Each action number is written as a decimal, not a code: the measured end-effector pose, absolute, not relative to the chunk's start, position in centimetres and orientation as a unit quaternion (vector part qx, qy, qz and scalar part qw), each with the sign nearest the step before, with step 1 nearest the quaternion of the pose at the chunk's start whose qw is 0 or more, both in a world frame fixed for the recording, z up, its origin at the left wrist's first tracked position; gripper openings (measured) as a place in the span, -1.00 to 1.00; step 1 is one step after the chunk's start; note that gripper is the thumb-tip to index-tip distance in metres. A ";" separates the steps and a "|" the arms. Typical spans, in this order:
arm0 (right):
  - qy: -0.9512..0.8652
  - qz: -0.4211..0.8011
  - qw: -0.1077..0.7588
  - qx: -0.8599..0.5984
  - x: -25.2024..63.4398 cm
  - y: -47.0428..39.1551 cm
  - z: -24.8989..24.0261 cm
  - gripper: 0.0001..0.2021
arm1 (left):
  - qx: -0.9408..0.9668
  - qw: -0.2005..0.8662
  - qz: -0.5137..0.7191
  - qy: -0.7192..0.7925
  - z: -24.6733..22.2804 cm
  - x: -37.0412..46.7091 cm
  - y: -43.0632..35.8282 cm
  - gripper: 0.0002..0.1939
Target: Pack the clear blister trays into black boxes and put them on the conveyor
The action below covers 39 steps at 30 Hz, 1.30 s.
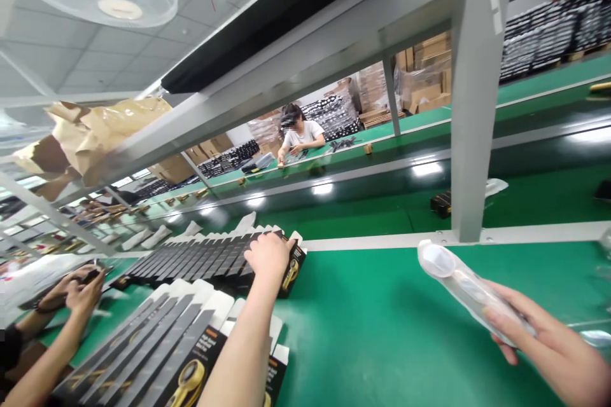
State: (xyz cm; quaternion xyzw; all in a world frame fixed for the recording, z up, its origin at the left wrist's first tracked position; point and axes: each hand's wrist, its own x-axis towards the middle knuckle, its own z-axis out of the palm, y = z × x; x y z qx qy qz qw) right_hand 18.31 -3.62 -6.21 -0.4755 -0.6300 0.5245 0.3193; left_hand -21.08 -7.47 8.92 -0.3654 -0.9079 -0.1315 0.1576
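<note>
Over the right side of the green tabletop point(353, 331), the right hand point(529, 324) has its grip clamped around the narrow end of a wrapped device point(470, 286). It looks light and stiff, its wrap likely slippery, the round head perhaps fragile, so the narrow end seems the better hold. Further off, the left hand point(270, 254) rests on the end box point(293, 273) of a black row; whether that grip pinches, I cannot tell. Well beyond, a person point(305, 133) bends forward.

Post point(478, 102): top cut off. Before its foot, the right hand point(541, 338) hides part of a wrapped object point(465, 289). Left of it, from where I stand, the left forearm point(248, 346) covers some boxes point(191, 350); beyond, near a coworker point(308, 133), dark pieces point(344, 144) too small to name.
</note>
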 end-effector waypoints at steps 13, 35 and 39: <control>-0.592 0.552 0.343 -0.477 18.5 -3.5 -5.7 -0.42 | -0.463 0.190 -0.038 -0.865 6.6 -18.2 -8.3 -0.51; -0.455 0.750 0.290 -0.383 18.3 -3.8 -1.2 -0.69 | -0.656 -0.121 -0.252 -0.701 0.2 -7.5 -8.5 -0.41; -0.502 0.711 0.257 -0.419 19.3 -3.7 -0.8 -0.62 | -0.722 -0.040 -0.268 -0.636 -1.0 -7.7 -8.6 -0.39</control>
